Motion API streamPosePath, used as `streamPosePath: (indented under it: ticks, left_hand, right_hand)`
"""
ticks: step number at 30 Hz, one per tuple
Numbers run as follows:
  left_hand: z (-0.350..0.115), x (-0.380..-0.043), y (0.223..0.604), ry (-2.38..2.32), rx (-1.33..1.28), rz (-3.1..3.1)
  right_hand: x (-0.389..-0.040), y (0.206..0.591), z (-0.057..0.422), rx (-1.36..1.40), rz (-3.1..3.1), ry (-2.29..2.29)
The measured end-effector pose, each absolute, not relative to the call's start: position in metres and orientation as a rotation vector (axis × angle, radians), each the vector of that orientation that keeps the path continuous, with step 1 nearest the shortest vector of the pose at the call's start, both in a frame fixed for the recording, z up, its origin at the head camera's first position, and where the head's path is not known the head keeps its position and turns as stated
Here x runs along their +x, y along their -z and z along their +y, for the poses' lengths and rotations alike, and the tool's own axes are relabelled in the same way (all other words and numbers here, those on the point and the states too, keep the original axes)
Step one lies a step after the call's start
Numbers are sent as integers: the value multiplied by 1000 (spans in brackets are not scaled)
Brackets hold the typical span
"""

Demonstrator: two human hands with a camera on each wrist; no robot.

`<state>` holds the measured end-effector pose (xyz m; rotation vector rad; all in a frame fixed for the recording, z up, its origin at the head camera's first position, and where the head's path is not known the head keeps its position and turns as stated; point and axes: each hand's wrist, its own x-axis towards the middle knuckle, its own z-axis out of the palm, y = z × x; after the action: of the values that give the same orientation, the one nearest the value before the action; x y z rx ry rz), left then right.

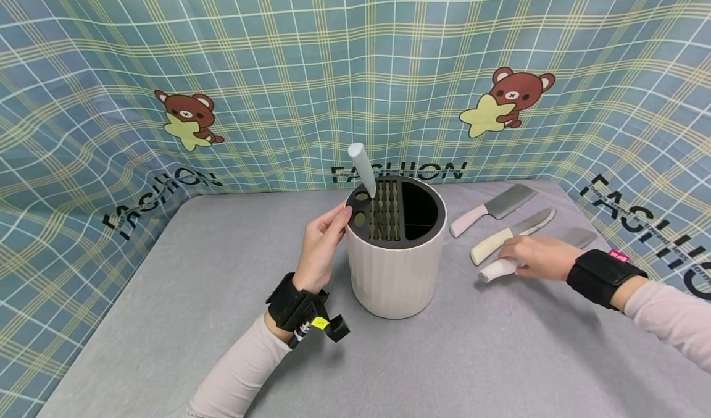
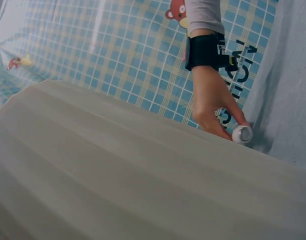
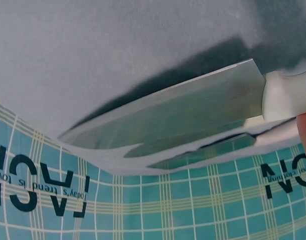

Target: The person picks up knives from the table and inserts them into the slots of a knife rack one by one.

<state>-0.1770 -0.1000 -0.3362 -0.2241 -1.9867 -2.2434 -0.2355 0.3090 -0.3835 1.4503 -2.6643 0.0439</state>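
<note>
A white ribbed knife block [image 1: 395,282] with a black slotted top stands mid-table. One knife with a pale grey handle [image 1: 363,168] is upright in its slots. My left hand [image 1: 321,251] holds the block's left rim, thumb at the top edge; its other fingers are partly hidden. To the right, my right hand [image 1: 541,256] grips the white handle of a kitchen knife [image 3: 183,107], whose broad blade points away from the block. Beyond it lie a cream-handled knife [image 1: 491,247] and a pink-handled cleaver [image 1: 469,220].
A grey cloth [image 1: 222,282] covers the table. Blue checked fabric [image 1: 311,84] with printed bears rises behind and at both sides. The block top has a large open compartment [image 1: 420,208] on the right and round holes on the left.
</note>
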Motion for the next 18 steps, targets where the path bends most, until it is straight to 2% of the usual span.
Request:
streamPosePath:
  ticks: [18]
  left_hand:
    - [-101, -176, 338, 2237, -214, -1988]
  right_hand:
    - [-241, 353, 306, 1385, -2559, -59]
